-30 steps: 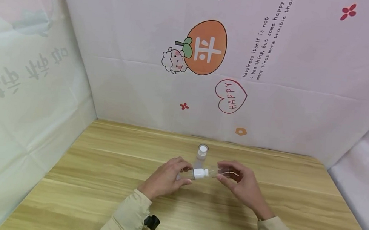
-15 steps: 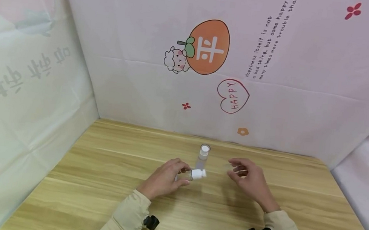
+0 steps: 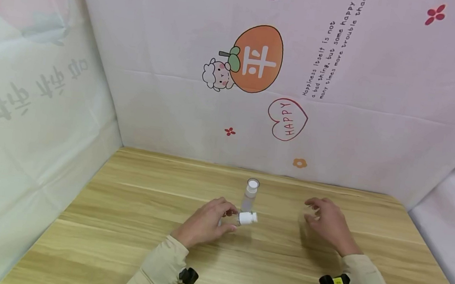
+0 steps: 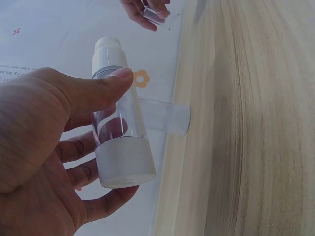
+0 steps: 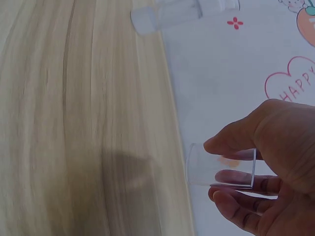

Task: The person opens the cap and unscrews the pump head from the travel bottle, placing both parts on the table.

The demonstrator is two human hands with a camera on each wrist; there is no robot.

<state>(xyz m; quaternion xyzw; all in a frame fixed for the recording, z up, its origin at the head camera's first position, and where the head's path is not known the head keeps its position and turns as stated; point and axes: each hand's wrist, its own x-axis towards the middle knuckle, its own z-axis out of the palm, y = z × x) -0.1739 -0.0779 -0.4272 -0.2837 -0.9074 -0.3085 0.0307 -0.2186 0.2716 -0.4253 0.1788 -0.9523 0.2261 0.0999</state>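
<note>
My left hand (image 3: 207, 221) grips a small clear pump bottle (image 4: 125, 160) with a white pump head and a white base. In the head view the bottle lies tilted sideways, its white pump top (image 3: 248, 218) pointing right, uncovered. The thumb presses near the collar and the fingers curl behind the body. Off to the right, my right hand (image 3: 330, 221) pinches a clear plastic cap (image 5: 199, 167) between thumb and fingers, held above the table. Behind the left hand's bottle, a second pump bottle (image 3: 250, 194) stands upright with a clear cap over its white top.
The wood-grain table (image 3: 263, 268) reaches back to a white printed cloth (image 3: 171, 117) hung as a wall. More cloth hangs at the left (image 3: 41, 149) and right sides. Black wrist cameras sit on both sleeves.
The right hand has pulled the clear cap off the held bottle's pump top and moved right with it. The left hand stays nearly in place with the bottle.
</note>
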